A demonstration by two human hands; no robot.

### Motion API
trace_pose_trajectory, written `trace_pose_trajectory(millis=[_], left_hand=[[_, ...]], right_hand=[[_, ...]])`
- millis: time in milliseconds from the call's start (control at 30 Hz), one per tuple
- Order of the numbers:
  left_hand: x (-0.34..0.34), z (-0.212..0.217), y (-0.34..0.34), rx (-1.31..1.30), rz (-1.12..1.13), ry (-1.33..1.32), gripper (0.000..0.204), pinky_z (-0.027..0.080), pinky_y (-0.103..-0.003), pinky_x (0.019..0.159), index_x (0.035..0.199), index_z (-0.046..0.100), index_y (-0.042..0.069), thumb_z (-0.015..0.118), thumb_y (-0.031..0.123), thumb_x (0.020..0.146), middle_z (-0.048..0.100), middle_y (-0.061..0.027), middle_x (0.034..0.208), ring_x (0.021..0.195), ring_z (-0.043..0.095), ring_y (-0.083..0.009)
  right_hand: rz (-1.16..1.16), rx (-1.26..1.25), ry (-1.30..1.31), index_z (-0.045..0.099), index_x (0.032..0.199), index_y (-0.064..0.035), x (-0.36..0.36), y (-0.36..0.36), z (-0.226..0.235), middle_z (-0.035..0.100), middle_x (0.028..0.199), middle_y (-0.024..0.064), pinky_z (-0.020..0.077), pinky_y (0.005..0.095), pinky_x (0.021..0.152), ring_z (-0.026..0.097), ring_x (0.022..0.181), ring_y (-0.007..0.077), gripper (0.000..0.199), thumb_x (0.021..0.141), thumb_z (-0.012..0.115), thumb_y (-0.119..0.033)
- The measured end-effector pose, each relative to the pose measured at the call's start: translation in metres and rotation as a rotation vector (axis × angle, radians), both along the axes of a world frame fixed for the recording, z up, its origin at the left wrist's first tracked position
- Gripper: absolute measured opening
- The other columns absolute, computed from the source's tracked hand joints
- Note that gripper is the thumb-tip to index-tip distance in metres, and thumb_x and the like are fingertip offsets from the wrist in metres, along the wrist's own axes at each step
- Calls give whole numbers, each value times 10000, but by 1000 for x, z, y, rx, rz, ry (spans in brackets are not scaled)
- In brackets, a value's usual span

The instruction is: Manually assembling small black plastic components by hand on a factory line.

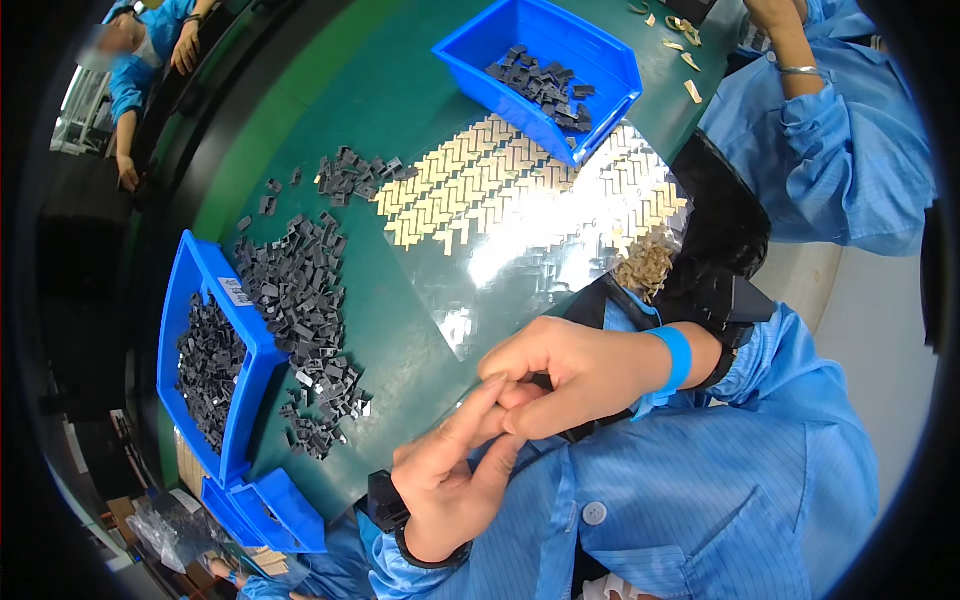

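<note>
Left hand (450, 480) and right hand (565, 375) are pinched together at the fingertips over the lap – what they grip is hidden, cannot tell. Off the green table (400, 340), so a slip could drop a small part – dark clips (300, 290) heaped nearby

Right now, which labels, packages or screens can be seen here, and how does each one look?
Label: small white rectangle with dark print, on the rim of the blue bin at left.
Clear plastic bags: crumpled, at lower left beside the small blue bins.
No screens visible.
</note>
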State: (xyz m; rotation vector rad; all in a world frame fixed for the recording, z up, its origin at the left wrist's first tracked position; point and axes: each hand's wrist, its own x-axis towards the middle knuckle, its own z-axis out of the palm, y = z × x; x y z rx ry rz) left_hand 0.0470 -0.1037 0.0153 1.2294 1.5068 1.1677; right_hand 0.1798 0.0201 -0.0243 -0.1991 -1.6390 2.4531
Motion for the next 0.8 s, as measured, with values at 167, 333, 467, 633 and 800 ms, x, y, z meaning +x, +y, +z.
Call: trace_pose_trajectory(millis=[167,333,467,633,800], left_hand=[[7,-11,-3,74,158,-379,346,519,-303,718,1116,578,-39,653,-17,779,651,-177,889,761,632,-201],[11,-17,-7,108,112,-871,236,517,-339,720,1081,602,8,587,49,850,636,-150,913,769,609,-211],[6,-33,-11,-77,75,-1389,220,507,-364,736,1100,608,75,544,95,890,630,-132,999,854,608,-218],[9,-41,-21,-121,164,-1668,215,468,-323,674,1089,612,82,545,148,896,637,-101,909,763,551,-172],[5,-38,-25,-152,54,-1519,221,441,-339,650,1053,615,19,511,157,915,641,-164,874,680,543,-185]], right_hand=[[-58,-166,101,450,687,-29,1,0,11,451,637,-11,354,232,518,454,603,40,270,863,620,-144],[-98,-233,125,457,730,-36,-3,-10,13,504,641,7,380,223,504,499,609,45,273,870,621,-204],[-308,339,200,460,726,-63,-3,-6,2,484,611,42,375,246,478,497,539,110,277,862,621,-243],[-468,860,451,437,700,-78,-20,2,-13,428,612,40,376,306,503,476,530,186,279,847,602,-249],[-515,1321,539,433,675,-83,-19,7,-4,390,601,21,360,287,523,438,509,166,259,767,630,-222]])
